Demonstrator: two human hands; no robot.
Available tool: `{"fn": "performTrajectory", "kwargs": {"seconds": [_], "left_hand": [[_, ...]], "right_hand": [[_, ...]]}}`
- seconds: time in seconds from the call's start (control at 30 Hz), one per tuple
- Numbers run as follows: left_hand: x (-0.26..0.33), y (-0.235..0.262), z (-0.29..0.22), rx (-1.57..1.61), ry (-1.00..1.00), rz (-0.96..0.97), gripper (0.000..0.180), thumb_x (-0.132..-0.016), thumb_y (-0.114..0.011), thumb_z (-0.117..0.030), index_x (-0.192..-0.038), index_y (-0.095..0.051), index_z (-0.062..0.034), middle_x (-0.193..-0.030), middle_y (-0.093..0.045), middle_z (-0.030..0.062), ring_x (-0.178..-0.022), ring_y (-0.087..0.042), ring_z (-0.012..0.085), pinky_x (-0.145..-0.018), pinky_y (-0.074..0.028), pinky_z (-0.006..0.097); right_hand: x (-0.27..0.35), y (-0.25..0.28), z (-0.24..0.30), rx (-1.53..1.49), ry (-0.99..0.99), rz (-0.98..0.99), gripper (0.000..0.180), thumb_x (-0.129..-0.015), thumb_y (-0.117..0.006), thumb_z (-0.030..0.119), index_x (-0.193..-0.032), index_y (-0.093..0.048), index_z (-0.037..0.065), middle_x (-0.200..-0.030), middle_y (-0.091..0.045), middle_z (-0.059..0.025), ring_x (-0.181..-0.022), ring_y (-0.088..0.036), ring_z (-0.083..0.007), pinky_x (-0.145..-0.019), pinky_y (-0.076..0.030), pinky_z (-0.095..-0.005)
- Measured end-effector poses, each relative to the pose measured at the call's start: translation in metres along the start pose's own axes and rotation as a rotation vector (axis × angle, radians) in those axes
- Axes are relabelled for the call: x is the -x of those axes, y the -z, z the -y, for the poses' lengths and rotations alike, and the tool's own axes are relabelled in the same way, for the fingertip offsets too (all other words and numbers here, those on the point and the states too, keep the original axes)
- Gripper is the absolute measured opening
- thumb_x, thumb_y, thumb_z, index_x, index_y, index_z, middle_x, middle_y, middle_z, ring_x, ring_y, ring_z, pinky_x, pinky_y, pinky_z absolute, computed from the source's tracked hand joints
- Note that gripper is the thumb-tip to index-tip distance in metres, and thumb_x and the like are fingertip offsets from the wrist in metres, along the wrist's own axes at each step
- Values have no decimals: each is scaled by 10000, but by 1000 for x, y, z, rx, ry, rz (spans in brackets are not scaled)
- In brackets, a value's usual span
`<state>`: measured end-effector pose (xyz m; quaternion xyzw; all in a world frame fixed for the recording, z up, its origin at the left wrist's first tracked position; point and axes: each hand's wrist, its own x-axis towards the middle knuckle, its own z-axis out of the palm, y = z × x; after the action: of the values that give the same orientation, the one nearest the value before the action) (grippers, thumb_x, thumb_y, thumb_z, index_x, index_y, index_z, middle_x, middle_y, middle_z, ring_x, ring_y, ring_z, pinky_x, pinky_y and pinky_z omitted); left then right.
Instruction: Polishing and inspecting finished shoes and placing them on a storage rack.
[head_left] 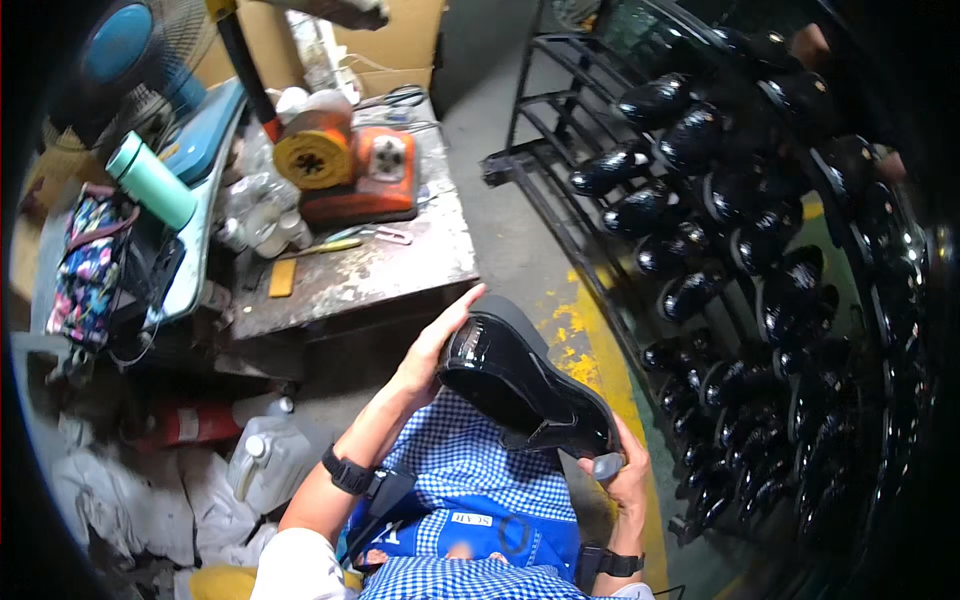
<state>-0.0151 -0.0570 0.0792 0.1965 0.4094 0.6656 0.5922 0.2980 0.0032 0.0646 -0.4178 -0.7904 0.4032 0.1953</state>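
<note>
A glossy black shoe (520,380) is held up in front of my checked apron, tilted on its side with its dark sole edge facing away from me. My left hand (437,343) grips its far-left end, fingers stretched along the sole side. At the near-right end, my right hand (628,470) closes round the shoe. A small grey rounded piece (607,466) shows at the right thumb; whether it is a thumb cover or a separate thing I cannot tell. The fingers under and behind the shoe are hidden.
Racks (560,180) of shiny black shoes stand on the right. At upper left, a worn workbench (370,285) bears an orange machine (372,185) and a yellow block (283,278). A mint bottle (150,180) and a fan (115,45) are farther left. A plastic jug (272,455) stands below.
</note>
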Motion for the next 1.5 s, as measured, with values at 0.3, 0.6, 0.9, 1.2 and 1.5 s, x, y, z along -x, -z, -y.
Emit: {"fn": "performTrajectory", "kwargs": {"seconds": [0.3,0.6,0.9,1.2,1.5], "left_hand": [[-19,-54,93,-582,-114,129,442,-870,-522,-177,-1289,-421,-78,-1148,-568,109,-955,-604,207,-711,-504,311],[-17,-62,115,-1207,-618,65,234,-733,-601,-56,-965,-632,-44,-655,-608,125,-546,-591,246,-501,-469,332],[-23,-67,122,-1201,-674,79,224,-700,-598,-9,-916,-648,-41,-642,-616,107,-519,-581,210,-488,-457,293],[-25,-66,123,-1255,-644,111,236,-699,-596,-11,-928,-643,-45,-647,-614,89,-531,-579,212,-497,-460,296],[-24,-68,123,-1219,-661,79,226,-711,-594,-11,-932,-637,-37,-662,-625,79,-542,-586,209,-513,-461,289]], "right_hand": [[38,-17,-90,-1085,-484,-802,364,-740,-684,153,-1053,-542,31,-922,-574,-36,-845,-552,-163,-721,-458,-295],[-55,40,-182,-765,-523,-1373,571,-682,-764,236,-1151,-507,37,-1050,-533,-37,-593,-446,-65,-420,-290,-206],[-124,82,-226,-922,-773,-901,353,-770,-665,389,-921,-501,116,-722,-637,-151,-358,-372,-77,-318,-263,-198],[-70,91,-246,-1103,-845,-1501,663,-635,-748,488,-1042,-404,94,-903,-522,-107,-415,-337,-106,-343,-271,-234],[-70,99,-239,-1295,-626,-1275,408,-704,-720,425,-928,-563,123,-820,-648,-104,-380,-318,-108,-401,-293,-264]]}}
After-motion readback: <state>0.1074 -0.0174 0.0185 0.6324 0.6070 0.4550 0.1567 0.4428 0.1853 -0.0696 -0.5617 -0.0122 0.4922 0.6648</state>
